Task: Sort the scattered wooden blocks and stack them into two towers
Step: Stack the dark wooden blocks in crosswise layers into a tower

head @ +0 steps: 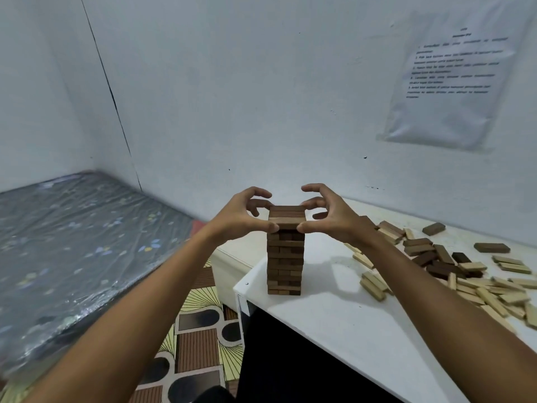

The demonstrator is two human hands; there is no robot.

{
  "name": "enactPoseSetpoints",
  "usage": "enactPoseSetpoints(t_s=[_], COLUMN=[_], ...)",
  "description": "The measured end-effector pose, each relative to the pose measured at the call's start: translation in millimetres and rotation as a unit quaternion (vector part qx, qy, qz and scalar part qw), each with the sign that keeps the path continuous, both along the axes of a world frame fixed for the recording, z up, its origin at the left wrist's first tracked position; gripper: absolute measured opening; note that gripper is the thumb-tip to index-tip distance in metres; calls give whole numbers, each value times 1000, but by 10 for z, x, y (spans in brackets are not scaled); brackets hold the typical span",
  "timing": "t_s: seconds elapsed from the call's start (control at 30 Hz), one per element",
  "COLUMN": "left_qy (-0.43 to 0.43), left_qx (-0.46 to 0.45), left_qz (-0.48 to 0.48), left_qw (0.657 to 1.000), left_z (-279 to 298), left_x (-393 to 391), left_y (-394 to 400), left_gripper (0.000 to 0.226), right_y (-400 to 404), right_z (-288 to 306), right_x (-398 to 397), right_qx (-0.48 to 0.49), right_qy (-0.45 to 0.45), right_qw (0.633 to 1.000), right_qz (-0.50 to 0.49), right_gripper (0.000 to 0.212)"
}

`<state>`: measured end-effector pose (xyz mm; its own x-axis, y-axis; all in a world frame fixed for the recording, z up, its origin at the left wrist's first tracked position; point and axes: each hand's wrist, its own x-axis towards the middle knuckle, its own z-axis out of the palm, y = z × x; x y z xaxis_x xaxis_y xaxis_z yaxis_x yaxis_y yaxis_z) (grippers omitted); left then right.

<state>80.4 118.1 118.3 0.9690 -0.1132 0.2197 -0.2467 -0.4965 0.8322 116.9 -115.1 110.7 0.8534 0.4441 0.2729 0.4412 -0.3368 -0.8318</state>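
A: Where the white table [363,330] meets its near-left corner, what stands?

B: One dark-block tower [285,257], upright. Loose blocks [476,280], light and dark, lie scattered to the right.

A: Grip state?

B: Left hand [247,213] and right hand [331,216] pinch the top layer [286,218] from opposite sides, thumbs near, fingers curled far.
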Motion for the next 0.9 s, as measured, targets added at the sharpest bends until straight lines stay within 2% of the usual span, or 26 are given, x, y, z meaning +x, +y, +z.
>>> enactPoseSetpoints(t_s=[0.9], left_qy=[10], left_qx=[20], left_qz=[-14], left_qw=[1000], left_z=[-73], left_x=[15], left_y=[34], left_gripper=[73], right_y=[20], right_z=[-68], right_x=[27], right_qx=[-17], right_qy=[7], right_qw=[1000], right_qz=[14], right_gripper=[85])
